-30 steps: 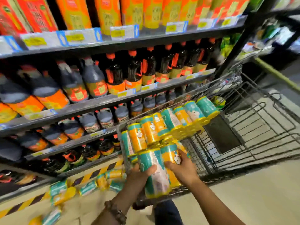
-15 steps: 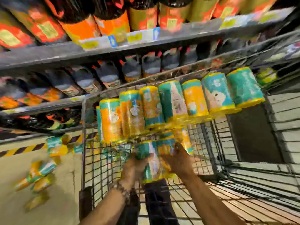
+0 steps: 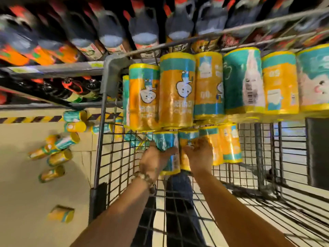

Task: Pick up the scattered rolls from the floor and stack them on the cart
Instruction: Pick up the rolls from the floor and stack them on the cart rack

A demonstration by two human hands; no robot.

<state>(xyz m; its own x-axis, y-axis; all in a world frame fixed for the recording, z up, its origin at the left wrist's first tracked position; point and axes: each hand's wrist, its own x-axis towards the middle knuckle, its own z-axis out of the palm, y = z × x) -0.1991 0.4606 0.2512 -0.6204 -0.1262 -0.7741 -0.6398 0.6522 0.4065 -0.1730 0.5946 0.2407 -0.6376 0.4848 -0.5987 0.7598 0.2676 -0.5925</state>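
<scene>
Inside the wire cart (image 3: 114, 172) a top row of several teal-and-orange rolls (image 3: 210, 82) lies side by side along the far side. Below it sits a shorter row. My left hand (image 3: 156, 157) grips a teal roll (image 3: 169, 145) at the left of that lower row. My right hand (image 3: 199, 154) holds the orange-and-teal roll (image 3: 187, 139) beside it, fingers curled over its end. Two more rolls (image 3: 229, 143) lie just right of my right hand. Several loose rolls (image 3: 58, 154) are scattered on the floor left of the cart.
Store shelves with dark sauce bottles (image 3: 114, 29) run across the top, close behind the cart. A yellow-black striped strip (image 3: 26, 119) marks the shelf base. The beige floor (image 3: 26, 202) lies on the left. My legs in dark trousers (image 3: 179, 202) show through the cart's mesh.
Both hands carried the two rolls forward and down into the cart, onto the lower row. The view tilted further down and closer to the stack.
</scene>
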